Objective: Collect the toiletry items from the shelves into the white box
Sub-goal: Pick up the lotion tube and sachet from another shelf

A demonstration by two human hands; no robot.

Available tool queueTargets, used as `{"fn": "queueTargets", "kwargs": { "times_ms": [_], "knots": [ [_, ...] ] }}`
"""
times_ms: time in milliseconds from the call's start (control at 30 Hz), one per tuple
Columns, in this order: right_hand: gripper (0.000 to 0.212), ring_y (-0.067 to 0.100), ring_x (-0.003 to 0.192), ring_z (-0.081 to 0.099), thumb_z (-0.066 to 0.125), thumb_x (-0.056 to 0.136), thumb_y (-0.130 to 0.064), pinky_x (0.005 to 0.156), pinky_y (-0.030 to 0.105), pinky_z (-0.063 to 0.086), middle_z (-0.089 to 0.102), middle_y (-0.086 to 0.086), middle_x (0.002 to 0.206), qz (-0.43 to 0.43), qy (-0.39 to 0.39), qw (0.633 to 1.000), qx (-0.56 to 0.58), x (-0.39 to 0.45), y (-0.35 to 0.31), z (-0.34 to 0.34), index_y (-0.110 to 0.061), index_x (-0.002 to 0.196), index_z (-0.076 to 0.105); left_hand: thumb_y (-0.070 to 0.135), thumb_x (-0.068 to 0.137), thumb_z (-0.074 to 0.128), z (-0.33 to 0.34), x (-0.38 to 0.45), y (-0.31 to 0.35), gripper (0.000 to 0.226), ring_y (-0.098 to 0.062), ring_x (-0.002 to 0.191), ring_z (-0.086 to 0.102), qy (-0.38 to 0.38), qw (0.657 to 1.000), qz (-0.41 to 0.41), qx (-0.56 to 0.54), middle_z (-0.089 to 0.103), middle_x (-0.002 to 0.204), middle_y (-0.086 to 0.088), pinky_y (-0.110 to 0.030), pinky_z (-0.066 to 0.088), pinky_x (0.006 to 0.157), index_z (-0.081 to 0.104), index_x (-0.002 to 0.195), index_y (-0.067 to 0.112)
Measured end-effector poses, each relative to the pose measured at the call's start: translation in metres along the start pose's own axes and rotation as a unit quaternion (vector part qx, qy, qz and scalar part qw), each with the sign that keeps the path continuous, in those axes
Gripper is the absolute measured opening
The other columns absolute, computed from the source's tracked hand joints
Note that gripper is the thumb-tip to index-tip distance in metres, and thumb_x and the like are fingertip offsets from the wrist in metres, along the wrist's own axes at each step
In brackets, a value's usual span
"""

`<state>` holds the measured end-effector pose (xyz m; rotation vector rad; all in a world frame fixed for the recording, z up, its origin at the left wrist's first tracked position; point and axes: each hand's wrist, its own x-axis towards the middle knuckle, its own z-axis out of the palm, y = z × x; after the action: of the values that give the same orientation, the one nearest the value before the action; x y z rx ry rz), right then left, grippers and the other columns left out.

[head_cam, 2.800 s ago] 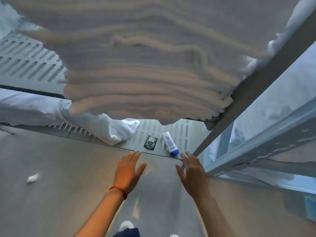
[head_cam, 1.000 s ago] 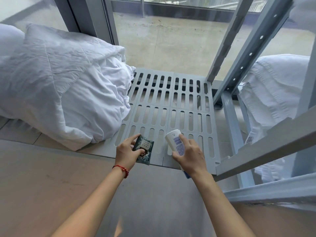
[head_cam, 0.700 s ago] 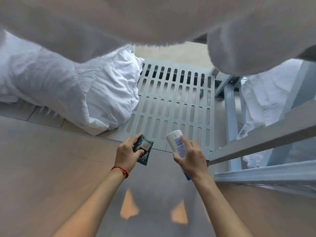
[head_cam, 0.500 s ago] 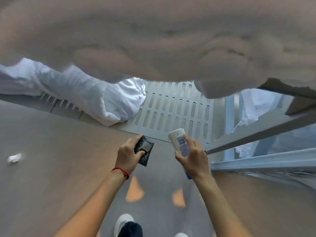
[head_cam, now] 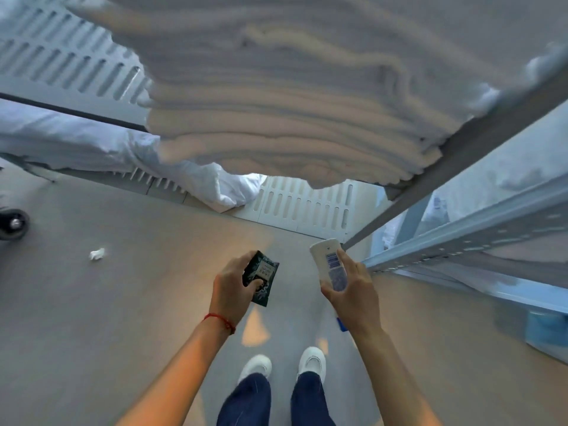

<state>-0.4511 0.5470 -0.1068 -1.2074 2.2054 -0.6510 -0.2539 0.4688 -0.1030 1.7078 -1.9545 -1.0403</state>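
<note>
Left hand [head_cam: 229, 295] grips a dark packet [head_cam: 260, 278], fingers curled round its left edge, thumb pressed on its face. Right hand [head_cam: 349, 292] grips a white tube [head_cam: 329, 261], fingers wrapped round the lower half; the tube's flat end points up and away, and a bit of blue cap [head_cam: 340, 323] shows under the palm. A barcode label faces the camera on the tube. Both items are held in the air over the floor [head_cam: 92, 318], just in front of the slotted bottom shelf [head_cam: 307, 207], neither touching it. Packet sits left of the tube, a gap between them.

Red string bracelet [head_cam: 220, 321] on the left wrist. Two white shoes [head_cam: 284, 365] and dark blue trousers [head_cam: 278, 401] below the hands. On the shelf, to its left part, lies white bedding [head_cam: 196, 176]. Above the shelf, a stack of folded towels [head_cam: 292, 96] on a higher shelf fills the top of the view, blurred. Grey metal rack beams [head_cam: 461, 241] run to the right of the shelf. Small crumpled white scrap [head_cam: 96, 254] on the floor, well left of the shelf's free end; a black caster wheel [head_cam: 13, 224] further left at the edge. The white box is out of view.
</note>
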Motion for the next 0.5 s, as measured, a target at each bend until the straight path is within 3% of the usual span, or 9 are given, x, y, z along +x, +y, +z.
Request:
{"fn": "queueTargets", "kwargs": {
  "times_ms": [167,333,500],
  "knots": [
    [0.065,0.028,0.098,0.055,0.07,0.076,-0.022,0.079,0.032,0.045,0.056,0.013,0.115,0.044,0.062,0.997,0.01,-0.056,-0.015,-0.045,-0.02,0.134,0.041,-0.004,0.068,0.069,-0.027,-0.032,0.038,0.056,-0.017,0.089,0.052,-0.033,0.999,0.036,0.009,0.062,0.106,-0.01,-0.023,0.039,0.079,0.054,0.12,0.013],
    [0.066,0.029,0.099,0.054,0.071,0.074,-0.02,0.076,0.032,0.042,0.055,0.012,0.112,0.106,0.126,0.986,0.033,-0.114,-0.022,-0.074,-0.018,0.133,0.042,-0.001,0.071,0.067,-0.039,-0.051,0.063,0.054,-0.026,0.1,0.055,-0.106,0.99,0.09,0.017,0.062,0.11,-0.011,-0.023,0.038,0.081,0.053,0.121,0.013],
    [0.064,0.022,0.103,0.051,0.064,0.076,-0.027,0.082,0.032,0.042,0.049,0.003,0.117,0.207,0.165,0.96,0.092,-0.179,-0.023,-0.102,-0.028,0.134,0.038,0.002,0.073,0.069,-0.046,-0.077,0.098,0.056,-0.029,0.104,0.054,-0.169,0.969,0.172,0.047,0.06,0.113,-0.013,-0.036,0.043,0.09,0.05,0.125,0.014]
  ]
}}
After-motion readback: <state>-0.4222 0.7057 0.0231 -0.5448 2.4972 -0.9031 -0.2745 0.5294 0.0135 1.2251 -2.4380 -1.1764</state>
